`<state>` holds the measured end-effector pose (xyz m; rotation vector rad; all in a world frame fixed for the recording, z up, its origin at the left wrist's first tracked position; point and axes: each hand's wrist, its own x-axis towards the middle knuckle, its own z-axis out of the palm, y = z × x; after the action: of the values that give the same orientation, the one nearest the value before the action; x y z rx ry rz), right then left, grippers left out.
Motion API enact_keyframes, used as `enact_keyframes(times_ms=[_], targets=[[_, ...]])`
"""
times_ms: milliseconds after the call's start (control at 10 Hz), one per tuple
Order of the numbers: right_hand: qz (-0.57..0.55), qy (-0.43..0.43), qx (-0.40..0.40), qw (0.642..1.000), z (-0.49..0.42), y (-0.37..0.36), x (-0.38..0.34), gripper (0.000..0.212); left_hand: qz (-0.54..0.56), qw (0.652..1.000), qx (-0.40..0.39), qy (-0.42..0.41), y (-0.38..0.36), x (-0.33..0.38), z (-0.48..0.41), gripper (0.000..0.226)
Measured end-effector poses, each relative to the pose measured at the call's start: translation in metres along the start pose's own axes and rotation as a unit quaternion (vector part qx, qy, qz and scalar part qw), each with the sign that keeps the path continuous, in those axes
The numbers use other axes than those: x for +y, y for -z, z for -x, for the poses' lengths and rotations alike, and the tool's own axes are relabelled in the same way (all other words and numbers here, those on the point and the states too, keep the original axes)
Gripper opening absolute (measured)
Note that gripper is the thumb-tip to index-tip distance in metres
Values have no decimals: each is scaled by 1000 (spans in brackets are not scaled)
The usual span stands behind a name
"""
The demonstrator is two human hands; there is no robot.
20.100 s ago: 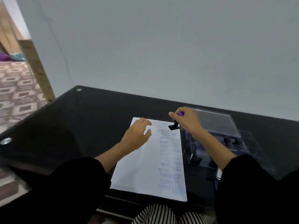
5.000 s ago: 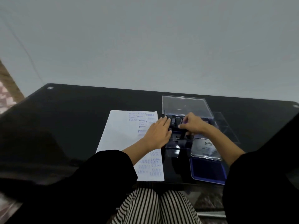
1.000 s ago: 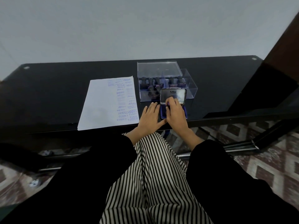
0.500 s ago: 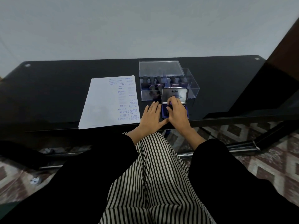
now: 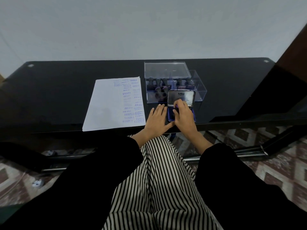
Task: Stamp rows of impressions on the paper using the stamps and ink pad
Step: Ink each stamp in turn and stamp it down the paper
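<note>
We see the ink pad (image 5: pixel 193 114) open at the near edge of the table (image 5: pixel 49 97), with its lid (image 5: pixel 181 97) tipped up on the far side. The right hand (image 5: pixel 183 117) is over the pad, fingers curled round a stamp (image 5: pixel 176 106). Only the stamp's dark body and a bit of purple at the top show. Its base points down at the pad, but fingers hide the contact, so we can't tell if it touches. The left hand (image 5: pixel 157 121) lies flat on the table just left of the pad, fingers straight and gripping nothing. The paper (image 5: pixel 108 105) lies left of the pad, past the left hand. Blue impressions run down its pad-side edge: SAMPLE, AIR MAIL, FRAGILE. A clear box (image 5: pixel 201 92) sits just behind the pad, with more stamps (image 5: pixel 157 81) upright inside.
</note>
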<state>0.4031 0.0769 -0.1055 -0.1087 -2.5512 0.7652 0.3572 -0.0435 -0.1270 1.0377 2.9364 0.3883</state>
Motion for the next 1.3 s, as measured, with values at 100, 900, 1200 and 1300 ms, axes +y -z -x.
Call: enact_keyframes(times_ms=[100,900,1200,1300], targets=[[3,3,-3,1000,0,0,0,12,7,1000,2,-1,0,0,0,75],[194,73,-72,976,-24,19,-3,13,23,1000,-12,0,6,2,2,76],[265,135,75,952,-25,4,3,17,29,1000,6,1,2,1,2,76],[255,132,90,954,-24,1,5,17,29,1000,11,-2,1,1,2,76]])
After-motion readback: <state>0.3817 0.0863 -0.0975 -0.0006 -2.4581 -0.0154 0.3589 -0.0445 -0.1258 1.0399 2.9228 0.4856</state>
